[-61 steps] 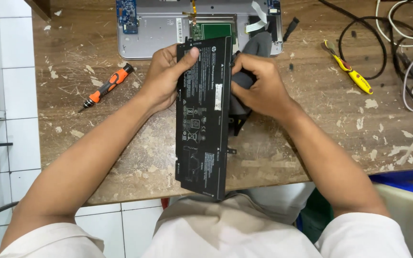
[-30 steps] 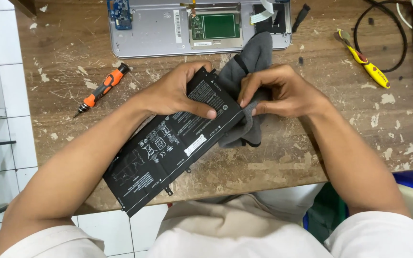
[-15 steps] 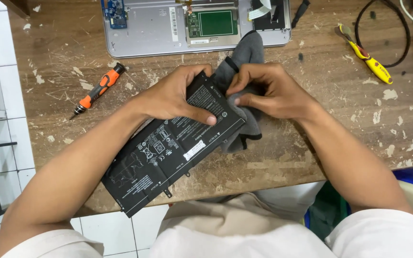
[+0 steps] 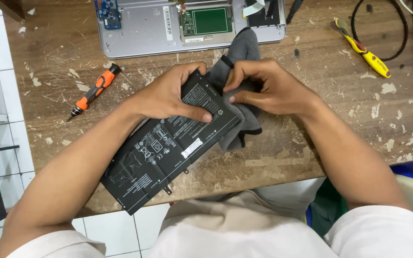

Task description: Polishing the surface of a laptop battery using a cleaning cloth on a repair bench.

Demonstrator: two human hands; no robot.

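Currently, the left hand (image 4: 168, 98) grasps the upper end of the flat black battery pack (image 4: 168, 145), thumb laid across its label face and fingers curled over the far edge. The right hand (image 4: 268, 88) is clenched on a grey cloth (image 4: 242, 122), pinching it against the pack's upper right corner. Compared with 2 seconds ago, the pack has turned from upright between the hands to a diagonal lie, its lower end now pointing toward the person's left elbow and overhanging the near edge of the worn wooden bench (image 4: 340, 124). Over the last half second the right hand has shifted little; it remains at the same corner. In my judgement this indicates wiping work concentrated on that corner.

Condition of the pack: long, thin, matte black, with white printed markings, 1 small pale sticker near mid-face, and small tabs along its near edge. No swelling or damage is discernible.

Beyond the hands lies an opened silver laptop base (image 4: 168, 28). Left of the left hand sits an orange screwdriver (image 4: 94, 91); right of the right hand, a yellow tool (image 4: 366, 55).
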